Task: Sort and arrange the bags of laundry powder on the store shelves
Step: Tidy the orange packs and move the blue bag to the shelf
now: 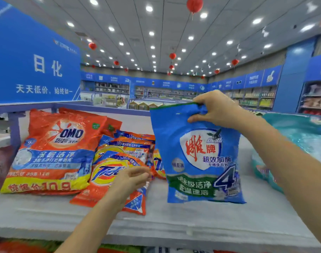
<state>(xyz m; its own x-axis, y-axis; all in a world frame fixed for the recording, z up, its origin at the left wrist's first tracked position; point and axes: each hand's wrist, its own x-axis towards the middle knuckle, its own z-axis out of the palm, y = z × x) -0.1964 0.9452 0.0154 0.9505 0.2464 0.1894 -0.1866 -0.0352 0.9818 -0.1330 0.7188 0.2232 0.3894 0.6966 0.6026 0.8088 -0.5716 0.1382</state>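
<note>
white, slightly ribbed shelf (192,221) runs across the lower view. behind it is a large store hall: blue sign (33,68) with white characters at upper left, blue-topped wall shelving far back, a panelled ceiling with round lights, and red lanterns (194,4) hanging.

on the shelf, left: a red-orange "omo" bag (52,152) leans back with its face forward. just beside it, orange and yellow bags (117,161) lie overlapped in a loose pile. far right: a teal bag (302,137), partly cut off.

blue bag (198,157): glossy, with a white shield, red characters, a green band low down and a large "4". it hangs upright over the shelf, between the orange pile and the teal bag.

right hand (216,108): pinches the blue bag's crumpled top edge, fingers curled round it.

left hand (130,181): fingers loosely spread, holding nothing, over the front orange bag; contact cannot be told.
</note>
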